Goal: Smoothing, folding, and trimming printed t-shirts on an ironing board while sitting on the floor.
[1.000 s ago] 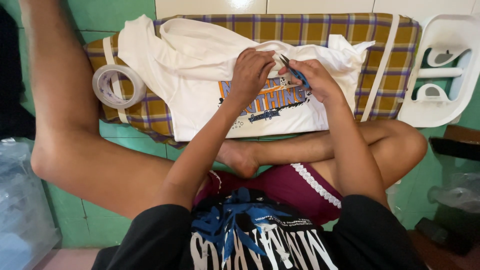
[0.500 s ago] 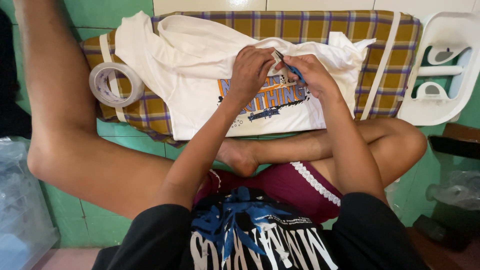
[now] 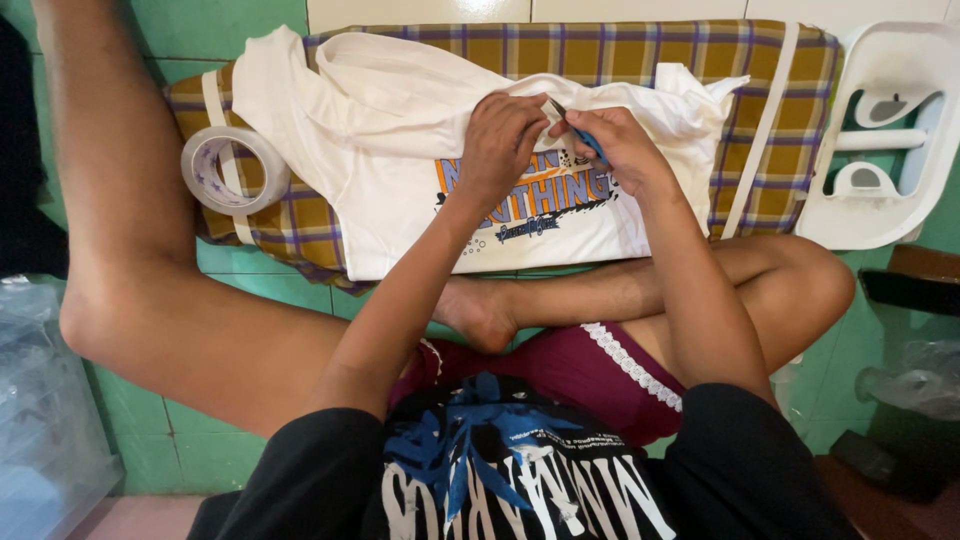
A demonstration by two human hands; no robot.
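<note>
A white T-shirt (image 3: 400,130) with an orange and blue print lies spread on a yellow and purple plaid cushion (image 3: 640,50) on the floor. My left hand (image 3: 503,140) presses down on the shirt's fabric, fingers curled over a fold above the print. My right hand (image 3: 615,148) is right beside it and grips a small blue-handled tool (image 3: 575,128) whose thin metal tip points at the fabric by my left fingers. I sit on the floor with my legs folded around the cushion.
A roll of clear tape (image 3: 232,170) rests on the cushion's left end. A white plastic stool or tray (image 3: 880,130) lies upturned at the right. Clear plastic bags (image 3: 40,400) sit at the lower left. The floor (image 3: 250,20) is green tile.
Both hands stay together on the shirt; the view has shifted slightly and the right hand's tool tip sits a little closer to the left fingers.
</note>
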